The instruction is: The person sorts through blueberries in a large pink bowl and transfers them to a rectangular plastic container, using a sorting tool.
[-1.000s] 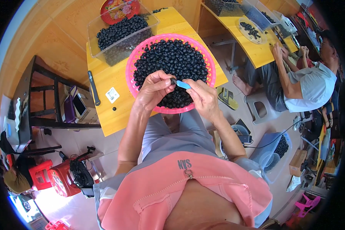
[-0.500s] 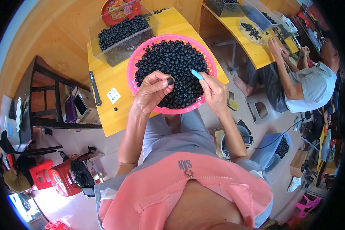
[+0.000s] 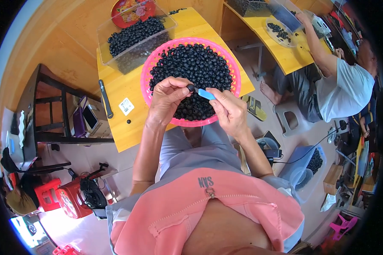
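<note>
Over a pink plastic basket (image 3: 236, 76) heaped with small round black pieces (image 3: 195, 63), my left hand (image 3: 166, 102) pinches one round black piece (image 3: 190, 88) between thumb and fingertips. Some of the heaped pieces show a hole, like beads. My right hand (image 3: 230, 111) is closed round a small tool with a light blue handle (image 3: 206, 94). Its thin tip points left and meets or nearly meets the pinched piece; I cannot tell whether it touches. The basket rests at the near edge of a yellow table (image 3: 121, 131), against my lap.
Behind the basket, left, stands a clear bin (image 3: 137, 51) of black pieces before a red flowered tray (image 3: 134, 12). A black-handled tool (image 3: 105, 98), a white label (image 3: 126, 106) and one loose black piece (image 3: 129, 121) lie left. Another person (image 3: 344, 91) sits at the right table.
My right hand has moved left, bringing the blue-handled tool's tip to the piece in my left hand. The other person's arm has reached farther across their table.
</note>
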The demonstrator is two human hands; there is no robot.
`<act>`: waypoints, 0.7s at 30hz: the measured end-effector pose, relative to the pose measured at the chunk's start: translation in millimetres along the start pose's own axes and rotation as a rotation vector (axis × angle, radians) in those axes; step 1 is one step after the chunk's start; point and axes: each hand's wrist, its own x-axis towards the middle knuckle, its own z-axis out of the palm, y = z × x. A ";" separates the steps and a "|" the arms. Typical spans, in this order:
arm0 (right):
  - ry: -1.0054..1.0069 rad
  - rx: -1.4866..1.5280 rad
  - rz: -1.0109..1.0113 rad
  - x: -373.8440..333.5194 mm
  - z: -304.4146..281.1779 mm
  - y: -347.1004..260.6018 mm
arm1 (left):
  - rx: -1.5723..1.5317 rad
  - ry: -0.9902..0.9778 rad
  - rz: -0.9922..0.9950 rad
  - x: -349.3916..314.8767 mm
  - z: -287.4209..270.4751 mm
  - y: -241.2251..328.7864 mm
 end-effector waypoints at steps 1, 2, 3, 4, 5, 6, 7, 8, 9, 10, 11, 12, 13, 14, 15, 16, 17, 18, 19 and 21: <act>0.001 -0.001 0.001 0.4 1.0 -0.8 | 0.000 -0.001 -0.002 -0.3 2.2 0.3; 0.000 -0.009 -0.010 0.9 2.0 -1.4 | 0.016 0.012 0.010 -0.7 4.7 0.6; -0.002 -0.016 -0.021 1.1 2.6 -1.5 | 0.031 0.025 0.021 -0.8 6.0 0.6; -0.003 -0.015 -0.021 0.9 2.9 -1.0 | 0.031 0.026 0.022 -1.0 6.3 0.1; -0.006 -0.019 -0.016 0.4 3.6 0.0 | 0.042 0.021 0.038 -1.1 6.4 -0.3; -0.008 -0.022 -0.010 0.0 4.1 0.8 | 0.052 0.017 0.054 -1.3 6.4 -0.6; -0.010 -0.023 -0.010 -0.3 4.0 0.7 | 0.051 0.017 0.055 -1.7 6.7 -0.1; -0.013 -0.032 -0.010 -0.5 3.8 0.6 | 0.052 0.017 0.058 -2.1 7.5 0.6; -0.017 -0.042 -0.010 -0.7 3.7 0.5 | 0.054 0.017 0.060 -2.4 8.0 1.1; -0.017 -0.042 -0.010 -1.0 3.6 0.4 | 0.054 0.017 0.060 -2.7 8.4 1.2; -0.020 -0.038 -0.001 -1.3 3.6 0.3 | 0.053 0.017 0.064 -3.0 8.8 1.1; -0.024 -0.034 0.009 -1.4 3.5 0.3 | 0.051 0.016 0.068 -3.2 9.2 1.0; -0.024 -0.034 0.009 -1.5 3.7 0.3 | 0.051 0.016 0.068 -3.4 10.1 0.8; -0.019 -0.030 0.005 -1.4 4.0 0.3 | 0.059 0.026 0.078 -3.5 11.2 0.4; -0.014 -0.026 0.000 -1.2 4.2 0.4 | 0.067 0.037 0.090 -3.5 11.8 0.3; -0.013 -0.027 0.000 -1.4 4.2 0.6 | 0.067 0.036 0.090 -3.4 10.8 -0.6; -0.011 -0.012 0.005 -1.5 4.5 1.2 | 0.063 0.016 0.100 -3.2 8.9 -2.2; -0.010 0.003 0.010 -1.8 4.9 2.2 | 0.060 -0.004 0.112 -3.3 7.8 -2.7; -0.008 0.002 0.010 -3.8 6.1 11.6 | 0.060 -0.006 0.111 -5.6 9.9 -1.2; 0.020 -0.106 0.078 -8.5 9.0 39.7 | 0.028 -0.126 0.110 -9.5 12.5 4.1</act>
